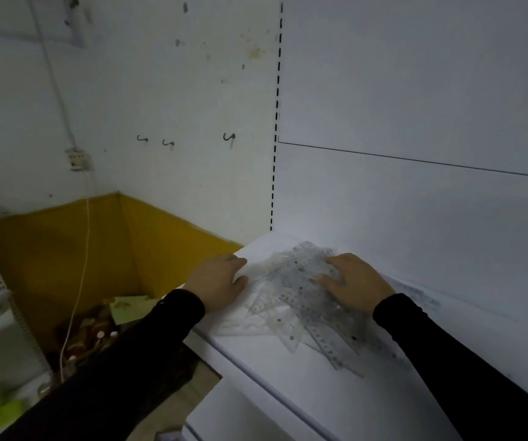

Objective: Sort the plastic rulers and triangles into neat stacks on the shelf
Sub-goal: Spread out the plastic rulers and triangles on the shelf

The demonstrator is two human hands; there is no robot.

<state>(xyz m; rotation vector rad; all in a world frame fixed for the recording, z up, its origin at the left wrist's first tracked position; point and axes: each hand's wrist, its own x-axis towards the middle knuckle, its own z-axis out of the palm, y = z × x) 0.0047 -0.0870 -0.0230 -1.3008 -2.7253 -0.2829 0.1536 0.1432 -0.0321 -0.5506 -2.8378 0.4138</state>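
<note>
Rulers (pixel 300 300) lie jumbled under right-hand fingers (pixel 331 276).

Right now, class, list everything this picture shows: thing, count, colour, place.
rulers and triangles: loose pile, count unclear, clear plastic, on the shelf between the hands
shelf: one, white, right foreground
slotted upright: one, white with dark slots, at the shelf's back corner
wall hooks: three, dark, on the wall
cable: one, white, hanging down the wall
yellow panel: yellow, low on the left
left hand: on the pile's left edge
right hand: pressing on the pile
</note>
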